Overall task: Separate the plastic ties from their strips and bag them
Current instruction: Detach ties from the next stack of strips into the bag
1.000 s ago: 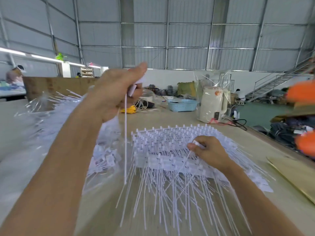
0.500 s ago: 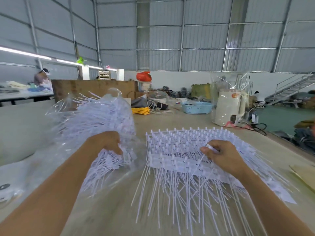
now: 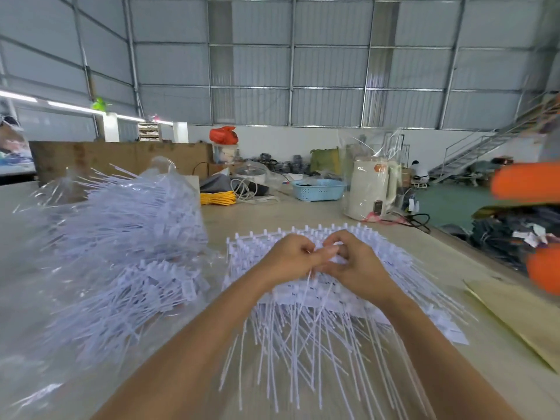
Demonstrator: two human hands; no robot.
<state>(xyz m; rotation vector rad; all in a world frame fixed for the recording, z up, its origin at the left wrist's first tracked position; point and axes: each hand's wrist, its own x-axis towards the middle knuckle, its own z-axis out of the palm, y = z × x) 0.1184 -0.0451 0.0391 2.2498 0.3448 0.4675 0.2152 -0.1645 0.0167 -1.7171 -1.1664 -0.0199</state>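
Both hands meet at the centre, on top of the strips (image 3: 318,295) stacked on the table (image 3: 303,213). Left hand (image 3: 291,257) and right hand (image 3: 353,263) have fingers curled, pinching one tie (image 3: 306,286) between them. The bag (image 3: 115,237) of loose ties sits at nine o'clock, well apart.

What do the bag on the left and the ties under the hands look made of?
Bag: thin clear plastic film, glossy; it crinkles and shows the ties inside. Ties: white, matte, probably moulded plastic; thin, slightly bending tails.
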